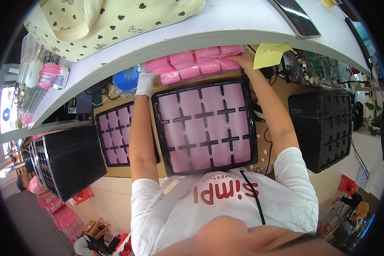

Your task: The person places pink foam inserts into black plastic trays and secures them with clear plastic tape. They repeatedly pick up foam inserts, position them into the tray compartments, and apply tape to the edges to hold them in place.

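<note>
Our left hand [145,84] and right hand [242,60] are meeting opposite ends of the pink bundle [196,64], we cannot tell if gripping; its long axis is running left to right beyond the black tray [251,123]

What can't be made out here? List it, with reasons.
Head view throughout:
Left purple tray: right part hidden by the left forearm.
Cloth bag: top cut off by the upper edge.
Phone: far end cut off by the upper edge.
Right hand: exact grip on the pink packs, too small to tell.
</note>
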{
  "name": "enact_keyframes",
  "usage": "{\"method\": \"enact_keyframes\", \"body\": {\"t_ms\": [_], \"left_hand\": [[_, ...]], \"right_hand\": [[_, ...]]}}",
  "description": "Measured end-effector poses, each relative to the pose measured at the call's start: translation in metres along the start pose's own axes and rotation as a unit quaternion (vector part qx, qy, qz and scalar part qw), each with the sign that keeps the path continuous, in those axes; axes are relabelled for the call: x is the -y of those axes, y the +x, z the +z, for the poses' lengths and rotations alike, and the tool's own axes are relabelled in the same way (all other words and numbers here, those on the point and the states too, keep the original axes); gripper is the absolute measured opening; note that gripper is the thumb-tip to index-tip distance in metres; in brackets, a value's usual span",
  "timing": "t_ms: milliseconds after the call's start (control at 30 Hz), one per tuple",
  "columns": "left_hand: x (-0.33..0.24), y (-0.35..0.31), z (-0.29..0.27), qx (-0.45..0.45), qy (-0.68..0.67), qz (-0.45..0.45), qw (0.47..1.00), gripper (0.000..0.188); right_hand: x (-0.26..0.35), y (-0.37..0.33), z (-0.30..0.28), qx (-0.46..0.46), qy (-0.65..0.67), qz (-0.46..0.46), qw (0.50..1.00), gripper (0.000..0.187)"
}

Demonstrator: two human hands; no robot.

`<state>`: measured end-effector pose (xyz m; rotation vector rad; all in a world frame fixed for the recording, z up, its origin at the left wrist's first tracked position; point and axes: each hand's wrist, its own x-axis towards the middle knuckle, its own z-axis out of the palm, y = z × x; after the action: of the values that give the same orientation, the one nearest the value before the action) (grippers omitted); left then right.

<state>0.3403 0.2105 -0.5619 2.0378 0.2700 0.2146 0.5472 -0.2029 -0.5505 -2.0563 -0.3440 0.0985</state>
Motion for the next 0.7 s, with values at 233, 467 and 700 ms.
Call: {"method": "enact_keyframes", "body": {"t_ms": [233,467,700], "left_hand": [[-0.079,-0.043,-0.024,-0.125,-0.276,-0.108,0.947,0.052],[-0.121,-0.047,-0.033,-0.146,0.025,0.037,0.988,0.052],[-0.170,-0.028,-0.032,-0.017,0.302,0.140,0.943,0.062]], "right_hand": [[0.057,-0.038,-0.041,0.000,-0.104,-0.182,0.978,0.067],[0.137,-0.048,-0.060,0.112,-0.190,-0.198,0.955,0.045],[0.154,-0.031,-0.058,0.135,-0.181,-0.177,0.958,0.044]]}}
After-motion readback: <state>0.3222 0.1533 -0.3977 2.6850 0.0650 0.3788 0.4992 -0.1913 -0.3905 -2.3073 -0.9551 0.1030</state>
